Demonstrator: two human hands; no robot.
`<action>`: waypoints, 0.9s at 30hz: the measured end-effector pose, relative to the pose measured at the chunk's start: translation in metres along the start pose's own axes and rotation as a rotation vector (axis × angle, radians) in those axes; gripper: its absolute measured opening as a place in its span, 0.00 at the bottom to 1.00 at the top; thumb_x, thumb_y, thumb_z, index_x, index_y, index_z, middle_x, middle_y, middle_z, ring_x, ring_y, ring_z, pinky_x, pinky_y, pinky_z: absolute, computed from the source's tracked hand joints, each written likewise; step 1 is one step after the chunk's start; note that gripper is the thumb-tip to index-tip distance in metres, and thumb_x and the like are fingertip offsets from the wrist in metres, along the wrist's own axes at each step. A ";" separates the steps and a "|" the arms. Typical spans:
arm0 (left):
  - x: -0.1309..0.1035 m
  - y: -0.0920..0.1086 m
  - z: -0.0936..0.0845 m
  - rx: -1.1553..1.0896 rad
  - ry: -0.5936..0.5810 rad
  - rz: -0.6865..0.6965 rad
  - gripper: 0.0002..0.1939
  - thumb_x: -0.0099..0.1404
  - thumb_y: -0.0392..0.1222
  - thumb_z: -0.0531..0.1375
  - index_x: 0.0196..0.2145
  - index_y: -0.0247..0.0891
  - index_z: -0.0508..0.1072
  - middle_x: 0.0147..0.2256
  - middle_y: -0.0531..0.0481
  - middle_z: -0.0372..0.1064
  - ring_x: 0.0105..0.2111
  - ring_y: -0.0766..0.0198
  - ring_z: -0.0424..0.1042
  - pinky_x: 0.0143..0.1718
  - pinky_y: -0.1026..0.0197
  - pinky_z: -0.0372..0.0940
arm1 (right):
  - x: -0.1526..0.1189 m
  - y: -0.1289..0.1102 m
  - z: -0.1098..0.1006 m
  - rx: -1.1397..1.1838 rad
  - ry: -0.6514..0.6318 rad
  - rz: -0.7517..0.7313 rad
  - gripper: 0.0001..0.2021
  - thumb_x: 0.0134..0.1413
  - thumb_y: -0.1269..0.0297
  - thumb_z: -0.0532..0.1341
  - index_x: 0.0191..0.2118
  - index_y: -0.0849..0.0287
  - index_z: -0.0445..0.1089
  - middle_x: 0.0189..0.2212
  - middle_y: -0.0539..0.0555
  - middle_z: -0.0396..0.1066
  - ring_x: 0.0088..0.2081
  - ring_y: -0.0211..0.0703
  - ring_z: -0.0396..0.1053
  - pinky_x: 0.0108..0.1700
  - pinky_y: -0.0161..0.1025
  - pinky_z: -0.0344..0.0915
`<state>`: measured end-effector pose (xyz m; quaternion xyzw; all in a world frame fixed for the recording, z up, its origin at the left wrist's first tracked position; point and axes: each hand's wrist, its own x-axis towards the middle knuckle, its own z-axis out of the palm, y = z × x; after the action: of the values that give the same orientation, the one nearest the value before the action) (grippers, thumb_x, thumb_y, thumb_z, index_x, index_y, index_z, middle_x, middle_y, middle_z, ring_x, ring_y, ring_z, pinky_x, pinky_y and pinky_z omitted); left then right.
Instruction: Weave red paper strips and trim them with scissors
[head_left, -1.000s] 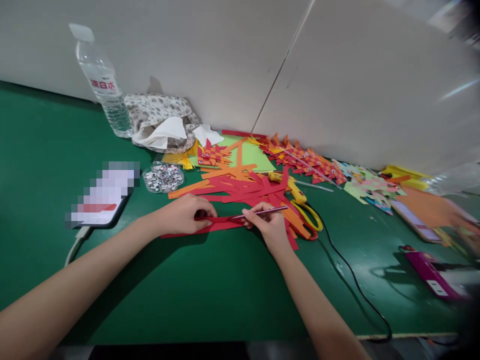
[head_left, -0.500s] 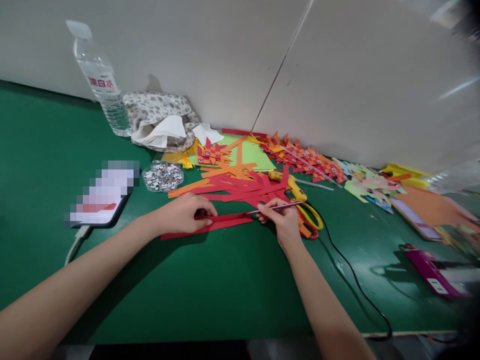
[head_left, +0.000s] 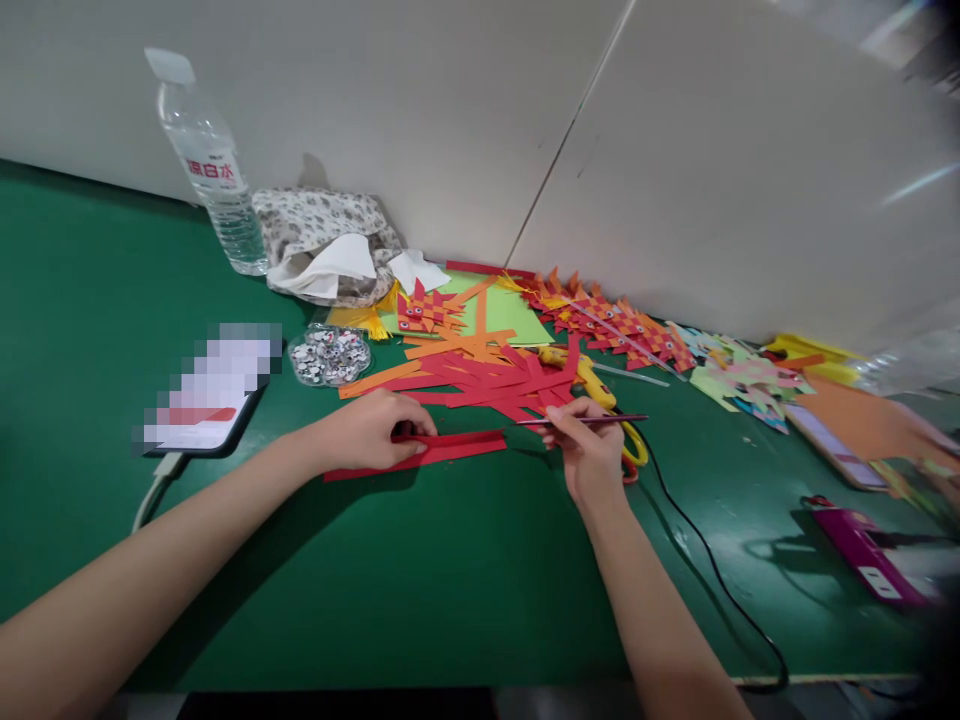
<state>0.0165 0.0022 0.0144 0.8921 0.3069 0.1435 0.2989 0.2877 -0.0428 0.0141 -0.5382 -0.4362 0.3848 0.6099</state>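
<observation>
My left hand [head_left: 382, 432] is closed, thumb and fingers pinching a red paper strip [head_left: 465, 446] against the table. The strip lies nearly level, its upper edge folded up along its length, and its left part runs under my wrist. Slightly to the right, my right hand [head_left: 589, 445] grips a slim dark-red pencil [head_left: 634, 418], held almost flat. Its tip points left, a little above the strip's right end and apart from it. Beyond both hands lies a pile of loose red and orange paper strips [head_left: 487, 375].
A yellow glue gun [head_left: 596, 385] and yellow-handled scissors [head_left: 637, 445] sit beside my right hand, with a black cord [head_left: 705, 545] trailing forward. Left are a phone [head_left: 217, 390], googly eyes [head_left: 330, 355] and a bottle [head_left: 217, 180]. Woven paper fish [head_left: 615, 325] line the wall.
My right hand has moved right, drawing the pencil's tip away from the strip's right end. My left hand stays on the strip. The view has shifted slightly.
</observation>
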 end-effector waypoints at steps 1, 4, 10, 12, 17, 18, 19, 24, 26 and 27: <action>0.000 0.000 0.000 0.001 0.000 0.000 0.11 0.59 0.36 0.58 0.39 0.38 0.76 0.38 0.49 0.76 0.33 0.64 0.72 0.33 0.66 0.63 | -0.004 0.000 0.005 -0.003 -0.037 0.010 0.12 0.39 0.60 0.70 0.21 0.58 0.67 0.15 0.47 0.70 0.16 0.34 0.66 0.18 0.31 0.62; 0.000 0.002 0.000 -0.002 -0.002 0.005 0.11 0.59 0.34 0.57 0.39 0.38 0.76 0.38 0.50 0.76 0.33 0.65 0.72 0.33 0.66 0.63 | -0.017 -0.001 0.025 -0.044 -0.159 0.053 0.13 0.41 0.58 0.70 0.22 0.58 0.67 0.17 0.49 0.72 0.18 0.36 0.68 0.20 0.32 0.65; 0.000 0.003 -0.001 0.002 0.012 0.026 0.10 0.58 0.34 0.58 0.38 0.37 0.76 0.36 0.50 0.76 0.31 0.66 0.72 0.31 0.67 0.62 | -0.031 0.002 0.051 -0.174 -0.308 0.112 0.13 0.41 0.57 0.70 0.24 0.59 0.68 0.17 0.49 0.72 0.19 0.35 0.69 0.23 0.31 0.67; 0.000 0.003 -0.001 -0.001 0.013 0.033 0.10 0.58 0.33 0.58 0.38 0.37 0.76 0.36 0.50 0.76 0.31 0.66 0.72 0.31 0.67 0.62 | -0.031 0.002 0.054 -0.176 -0.315 0.119 0.14 0.39 0.56 0.71 0.24 0.59 0.68 0.17 0.49 0.71 0.19 0.36 0.69 0.23 0.32 0.68; 0.001 0.003 0.000 -0.006 0.006 0.031 0.11 0.58 0.33 0.58 0.38 0.37 0.76 0.36 0.50 0.76 0.31 0.66 0.71 0.31 0.67 0.62 | -0.031 0.001 0.055 -0.187 -0.311 0.120 0.16 0.37 0.54 0.71 0.23 0.58 0.68 0.16 0.49 0.71 0.20 0.37 0.70 0.24 0.33 0.69; 0.001 0.003 0.000 -0.006 0.005 0.032 0.11 0.58 0.33 0.57 0.38 0.37 0.76 0.36 0.50 0.76 0.31 0.66 0.71 0.31 0.67 0.62 | -0.031 0.001 0.055 -0.188 -0.311 0.114 0.15 0.37 0.54 0.71 0.23 0.58 0.68 0.16 0.49 0.71 0.20 0.37 0.70 0.24 0.33 0.69; 0.001 0.003 0.000 -0.008 0.004 0.034 0.11 0.58 0.34 0.57 0.38 0.38 0.76 0.36 0.50 0.76 0.31 0.66 0.71 0.31 0.67 0.63 | -0.030 0.001 0.054 -0.188 -0.312 0.107 0.15 0.38 0.54 0.71 0.23 0.58 0.68 0.16 0.49 0.72 0.20 0.38 0.71 0.24 0.33 0.70; 0.001 0.003 -0.001 -0.001 0.005 0.027 0.10 0.59 0.35 0.58 0.38 0.38 0.76 0.37 0.49 0.76 0.33 0.65 0.72 0.33 0.66 0.63 | -0.024 0.003 0.044 -0.165 -0.274 0.099 0.14 0.40 0.55 0.70 0.23 0.59 0.68 0.17 0.50 0.72 0.20 0.38 0.70 0.24 0.34 0.69; 0.001 0.004 -0.001 0.007 0.003 0.017 0.10 0.59 0.36 0.58 0.39 0.38 0.76 0.37 0.49 0.76 0.32 0.64 0.72 0.33 0.66 0.64 | -0.020 0.003 0.039 -0.148 -0.237 0.102 0.15 0.39 0.55 0.71 0.22 0.59 0.67 0.17 0.50 0.72 0.19 0.38 0.69 0.24 0.34 0.69; 0.000 0.004 -0.002 0.008 0.002 0.014 0.10 0.60 0.37 0.58 0.38 0.38 0.76 0.37 0.48 0.76 0.32 0.64 0.72 0.32 0.66 0.64 | -0.018 0.003 0.036 -0.140 -0.222 0.102 0.15 0.38 0.56 0.71 0.22 0.59 0.67 0.17 0.50 0.72 0.19 0.37 0.69 0.24 0.34 0.68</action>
<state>0.0181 0.0005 0.0183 0.8953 0.3015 0.1451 0.2941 0.2480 -0.0478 0.0106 -0.5553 -0.4987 0.4410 0.4985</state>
